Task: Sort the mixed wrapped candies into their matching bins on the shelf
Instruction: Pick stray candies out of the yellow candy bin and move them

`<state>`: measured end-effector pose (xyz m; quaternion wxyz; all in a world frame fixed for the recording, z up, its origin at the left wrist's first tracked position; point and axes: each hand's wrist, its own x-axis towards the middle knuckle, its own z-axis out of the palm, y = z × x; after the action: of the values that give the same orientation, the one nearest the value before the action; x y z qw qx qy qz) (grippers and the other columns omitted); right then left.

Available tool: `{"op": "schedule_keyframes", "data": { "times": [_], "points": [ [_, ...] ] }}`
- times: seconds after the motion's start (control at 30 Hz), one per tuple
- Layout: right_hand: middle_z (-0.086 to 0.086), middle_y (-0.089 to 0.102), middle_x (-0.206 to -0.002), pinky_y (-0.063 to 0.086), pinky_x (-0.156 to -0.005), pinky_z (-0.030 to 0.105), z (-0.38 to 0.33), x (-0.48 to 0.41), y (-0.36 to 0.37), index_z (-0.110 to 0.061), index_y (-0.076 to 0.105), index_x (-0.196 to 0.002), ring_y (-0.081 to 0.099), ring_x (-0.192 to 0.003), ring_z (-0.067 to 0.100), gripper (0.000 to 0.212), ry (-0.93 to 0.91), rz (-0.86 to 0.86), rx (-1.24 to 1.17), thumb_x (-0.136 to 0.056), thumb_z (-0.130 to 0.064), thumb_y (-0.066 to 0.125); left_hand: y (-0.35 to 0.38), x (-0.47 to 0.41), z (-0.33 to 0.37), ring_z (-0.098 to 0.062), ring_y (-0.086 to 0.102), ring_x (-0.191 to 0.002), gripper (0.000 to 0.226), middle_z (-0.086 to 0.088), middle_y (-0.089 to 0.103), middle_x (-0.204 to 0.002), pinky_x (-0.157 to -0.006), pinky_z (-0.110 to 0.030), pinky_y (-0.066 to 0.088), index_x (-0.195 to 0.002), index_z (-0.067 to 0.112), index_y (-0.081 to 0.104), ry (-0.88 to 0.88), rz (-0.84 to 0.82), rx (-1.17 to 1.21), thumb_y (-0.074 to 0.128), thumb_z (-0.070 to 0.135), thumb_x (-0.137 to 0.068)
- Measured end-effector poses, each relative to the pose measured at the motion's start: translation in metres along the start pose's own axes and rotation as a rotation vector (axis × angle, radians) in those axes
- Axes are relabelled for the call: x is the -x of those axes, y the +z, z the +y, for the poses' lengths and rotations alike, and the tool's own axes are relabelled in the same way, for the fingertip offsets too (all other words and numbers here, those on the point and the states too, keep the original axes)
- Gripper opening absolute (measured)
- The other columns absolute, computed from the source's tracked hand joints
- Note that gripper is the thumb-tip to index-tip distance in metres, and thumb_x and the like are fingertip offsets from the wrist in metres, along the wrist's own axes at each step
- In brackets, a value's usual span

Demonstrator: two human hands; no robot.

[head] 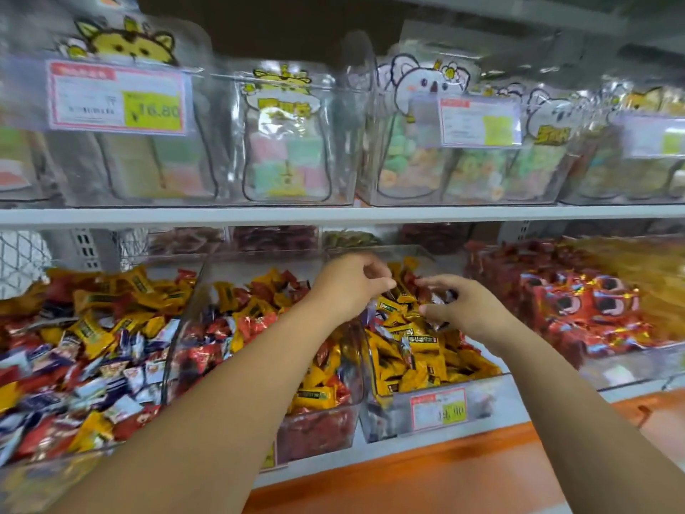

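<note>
Both hands over clear bin (493, 398) of mostly yellow wrapped candies (419, 350): left grip (352, 287) fingertips pinched together, right grip (463, 309) curled into pile, can't tell if either holds one; neighbouring bin (318, 435) mixed red/yellow.

Four clear plastic bins sit side by side on the lower shelf. The leftmost bin (22, 487) holds a loose mix of yellow, red and white-and-blue wrapped candies (92, 350). The next bin (315, 435) holds red and yellow candies (237, 317) jumbled together. The third bin (489, 402) is heaped with mostly yellow, dark-labelled candies (419, 361). The rightmost bin (630, 369) holds shiny red wrapped candies (578, 302).
</note>
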<state>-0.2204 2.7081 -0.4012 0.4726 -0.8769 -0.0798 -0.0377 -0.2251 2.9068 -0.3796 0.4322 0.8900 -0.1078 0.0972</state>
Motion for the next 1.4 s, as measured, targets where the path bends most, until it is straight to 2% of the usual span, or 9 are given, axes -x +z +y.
{"op": "schedule_keyframes", "data": {
  "times": [0.1, 0.27, 0.4, 0.47, 0.7, 0.93, 1.1, 1.27, 1.4],
  "points": [
    [-0.004, 0.060, -0.114, 0.052, -0.090, 0.035, 0.000, -0.004, 0.002, -0.039, 0.063, -0.110, 0.061, -0.099, 0.013, 0.044, -0.026, 0.028, 0.051, -0.078, -0.015, 0.079, -0.015, 0.012, -0.001, -0.007, 0.059, -0.094, 0.008, 0.013, 0.065, -0.094, -0.079, -0.022, 0.041, -0.093, 0.023, 0.070, 0.041, -0.025, 0.018, 0.070, 0.027, -0.087],
    [-0.002, 0.063, -0.110, 0.048, -0.061, 0.015, -0.013, 0.002, 0.004, -0.033, 0.062, -0.110, 0.059, -0.102, 0.015, 0.038, -0.047, -0.005, 0.076, -0.081, -0.012, 0.075, -0.064, 0.053, -0.021, -0.003, 0.062, -0.096, 0.009, 0.018, 0.066, -0.101, -0.084, -0.024, 0.047, -0.094, 0.032, 0.069, 0.104, -0.039, -0.052, 0.070, 0.026, -0.087],
    [-0.007, 0.066, -0.113, 0.047, -0.084, 0.019, -0.038, 0.014, 0.011, -0.030, 0.068, -0.103, 0.061, -0.104, 0.009, 0.028, -0.107, -0.002, 0.168, -0.083, -0.013, 0.074, -0.113, 0.096, -0.042, 0.012, 0.061, -0.089, 0.013, 0.020, 0.070, -0.094, -0.076, -0.006, 0.045, -0.094, 0.031, 0.071, 0.082, 0.014, -0.087, 0.072, 0.024, -0.084],
    [-0.007, 0.069, -0.105, 0.045, -0.079, 0.007, -0.064, 0.023, 0.024, -0.023, 0.071, -0.101, 0.062, -0.092, 0.000, 0.022, -0.175, -0.052, 0.169, -0.084, -0.009, 0.072, -0.139, 0.117, -0.051, 0.012, 0.062, -0.084, 0.013, 0.019, 0.071, -0.090, -0.071, -0.006, 0.044, -0.094, 0.032, 0.071, 0.040, 0.032, -0.097, 0.072, 0.023, -0.085],
    [-0.019, 0.072, -0.089, 0.043, -0.068, 0.003, -0.166, 0.060, 0.120, -0.027, 0.074, -0.093, 0.063, -0.078, -0.011, 0.018, -0.456, -0.393, 0.239, -0.084, -0.012, 0.072, -0.225, 0.184, -0.106, 0.006, 0.063, -0.084, 0.021, 0.018, 0.070, -0.096, -0.072, -0.013, 0.049, -0.102, 0.034, 0.071, -0.199, -0.047, -0.307, 0.074, 0.026, -0.083],
    [-0.018, 0.067, -0.106, 0.039, -0.071, 0.005, -0.203, 0.054, 0.218, -0.031, 0.071, -0.109, 0.057, -0.090, -0.007, 0.023, -0.612, -0.571, 0.576, -0.090, -0.019, 0.066, -0.243, 0.213, -0.149, 0.005, 0.059, -0.081, 0.023, 0.012, 0.068, -0.095, -0.070, -0.010, 0.044, -0.108, 0.028, 0.071, -0.257, -0.046, -0.385, 0.073, 0.025, -0.084],
    [-0.005, 0.057, -0.133, 0.045, -0.089, 0.026, -0.205, 0.042, 0.253, -0.033, 0.057, -0.130, 0.054, -0.117, 0.017, 0.051, -0.575, -0.713, 0.965, -0.085, -0.012, 0.067, -0.231, 0.203, -0.170, -0.005, 0.057, -0.098, 0.033, 0.009, 0.065, -0.116, -0.079, -0.017, 0.041, -0.119, 0.027, 0.067, -0.244, -0.052, -0.451, 0.070, 0.032, -0.086],
    [-0.002, 0.053, -0.123, 0.051, -0.078, 0.037, -0.210, 0.037, 0.268, -0.041, 0.041, -0.134, 0.055, -0.102, 0.023, 0.070, -0.525, -0.812, 1.137, -0.077, -0.018, 0.074, -0.221, 0.189, -0.179, -0.012, 0.051, -0.116, 0.049, 0.007, 0.059, -0.129, -0.094, -0.025, 0.041, -0.132, 0.027, 0.057, -0.211, -0.063, -0.511, 0.068, 0.041, -0.086],
    [-0.006, 0.053, -0.115, 0.044, -0.068, 0.030, -0.203, 0.037, 0.278, -0.040, 0.053, -0.120, 0.051, -0.094, 0.017, 0.047, -0.666, -0.741, 1.082, -0.082, -0.015, 0.066, -0.218, 0.180, -0.182, -0.016, 0.047, -0.116, 0.054, 0.004, 0.053, -0.127, -0.097, -0.037, 0.044, -0.133, 0.031, 0.054, -0.222, -0.073, -0.502, 0.070, 0.044, -0.083]
  ]
}}
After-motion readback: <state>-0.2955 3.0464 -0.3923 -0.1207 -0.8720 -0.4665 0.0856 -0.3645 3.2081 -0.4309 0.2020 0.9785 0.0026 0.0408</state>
